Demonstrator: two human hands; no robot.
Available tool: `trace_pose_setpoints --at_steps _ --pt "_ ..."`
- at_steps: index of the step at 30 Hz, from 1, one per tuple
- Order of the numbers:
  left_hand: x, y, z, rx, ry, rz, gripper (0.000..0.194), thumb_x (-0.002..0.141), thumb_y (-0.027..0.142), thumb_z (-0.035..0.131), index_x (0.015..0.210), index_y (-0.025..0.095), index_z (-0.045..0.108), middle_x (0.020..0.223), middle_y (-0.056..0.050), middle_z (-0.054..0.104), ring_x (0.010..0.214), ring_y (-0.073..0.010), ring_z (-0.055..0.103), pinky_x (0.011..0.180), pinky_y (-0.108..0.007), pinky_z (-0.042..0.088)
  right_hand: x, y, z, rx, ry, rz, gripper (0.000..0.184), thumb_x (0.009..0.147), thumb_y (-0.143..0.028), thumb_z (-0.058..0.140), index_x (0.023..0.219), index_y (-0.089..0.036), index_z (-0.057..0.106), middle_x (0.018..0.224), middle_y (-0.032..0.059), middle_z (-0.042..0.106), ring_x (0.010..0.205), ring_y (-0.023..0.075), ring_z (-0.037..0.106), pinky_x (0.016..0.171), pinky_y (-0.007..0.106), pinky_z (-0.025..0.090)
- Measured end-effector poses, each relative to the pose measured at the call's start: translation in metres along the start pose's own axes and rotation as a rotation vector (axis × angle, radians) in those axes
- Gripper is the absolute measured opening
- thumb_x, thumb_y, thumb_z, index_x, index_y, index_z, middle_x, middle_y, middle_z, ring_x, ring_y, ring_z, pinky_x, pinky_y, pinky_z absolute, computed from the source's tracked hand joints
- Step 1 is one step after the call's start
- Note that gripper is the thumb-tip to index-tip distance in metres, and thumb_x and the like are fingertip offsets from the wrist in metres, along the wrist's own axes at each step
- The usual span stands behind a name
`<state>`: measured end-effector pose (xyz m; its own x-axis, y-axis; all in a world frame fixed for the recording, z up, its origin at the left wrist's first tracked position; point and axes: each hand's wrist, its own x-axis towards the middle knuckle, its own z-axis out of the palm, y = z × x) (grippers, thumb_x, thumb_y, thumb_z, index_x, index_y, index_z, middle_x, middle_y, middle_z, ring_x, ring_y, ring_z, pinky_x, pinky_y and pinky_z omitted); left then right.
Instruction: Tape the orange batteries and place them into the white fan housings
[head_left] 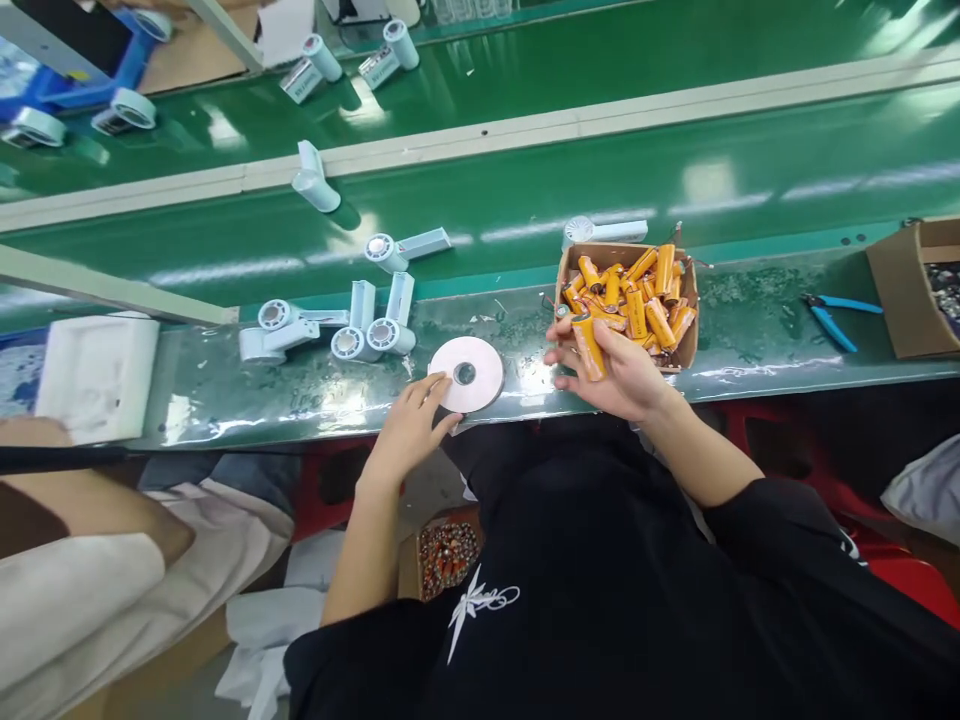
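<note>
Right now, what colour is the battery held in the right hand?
Orange; the battery in the right hand shows best in the head view.

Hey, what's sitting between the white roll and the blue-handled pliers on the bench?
In the head view, the cardboard box of orange batteries, with the right hand holding one orange battery at its near side.

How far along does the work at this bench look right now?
Done: nothing I can confirm; whether the pale-blue fan units are complete is unclear.
In hand: one orange cell in the right hand, while the left hand touches the white roll.
Left: apparently plenty, as many orange cells still fill the cardboard box.
</note>
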<state>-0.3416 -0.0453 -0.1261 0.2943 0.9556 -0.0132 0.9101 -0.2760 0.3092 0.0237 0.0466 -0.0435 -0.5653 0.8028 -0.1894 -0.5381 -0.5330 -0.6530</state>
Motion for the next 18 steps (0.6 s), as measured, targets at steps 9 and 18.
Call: trace_pose_setpoints --at_steps 9,18 --pt "0.032 -0.008 -0.030 0.137 -0.239 0.149 0.059 0.098 0.014 0.068 0.155 0.027 0.066 0.153 -0.019 0.063 0.130 -0.0397 0.060 0.113 -0.061 0.054 0.014 -0.001 0.003 -0.261 0.109 -0.009 0.061 0.074 -0.067 0.100 0.110 -0.020 0.085 0.096 0.0064 0.086 0.086 0.0179 0.081 0.071 0.025 0.065" --pt "0.035 0.046 -0.071 0.118 0.297 0.410 0.047 0.100 0.018 0.073 0.147 0.020 0.066 0.136 -0.015 0.076 0.144 -0.0390 0.051 0.116 -0.056 0.052 0.013 0.001 0.024 -0.685 0.289 -0.285 0.051 0.072 -0.051 0.105 0.107 -0.019 0.086 0.100 0.0063 0.088 0.079 0.0227 0.084 0.076 0.040 0.076"
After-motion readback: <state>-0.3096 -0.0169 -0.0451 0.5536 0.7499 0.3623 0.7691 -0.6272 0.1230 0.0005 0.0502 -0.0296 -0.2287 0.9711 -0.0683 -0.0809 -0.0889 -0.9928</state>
